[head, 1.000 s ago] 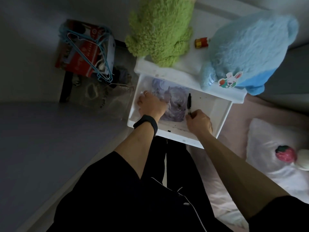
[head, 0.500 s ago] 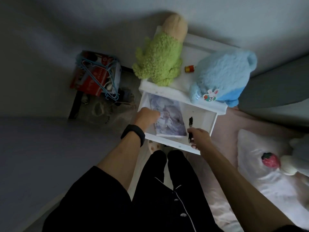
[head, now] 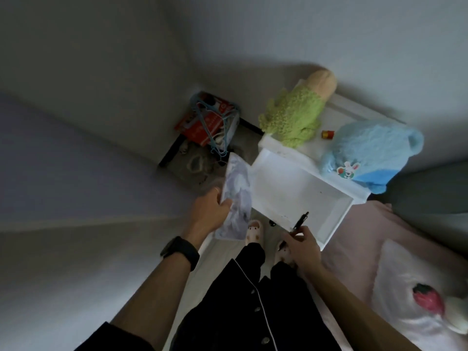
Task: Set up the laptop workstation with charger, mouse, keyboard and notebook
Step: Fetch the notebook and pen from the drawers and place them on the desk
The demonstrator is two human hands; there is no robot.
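I've got both items out of the drawer (head: 336,224) now. Half a second back the notebook (head: 236,198) lay flat on the drawer floor with my left hand (head: 210,211) on it and the pen (head: 300,221) beside it; now the notebook hangs nearly edge-on beyond the drawer's left wall, above the floor, and the drawer looks bare. My left fingers (head: 225,202) are pinching the notebook near its lower half, thumb on the printed cover. My right hand (head: 302,247) is over the drawer's front edge, its fingers closed around the pen's lower end, tip pointing up toward the back of the drawer.

For the task, I judge the notebook fetched but not yet placed: no laptop, charger, mouse or keyboard shows here, so the workstation is elsewhere. The drawer stands open under the nightstand (head: 314,148), where the green plush (head: 291,117) and blue plush (head: 367,153) sit.
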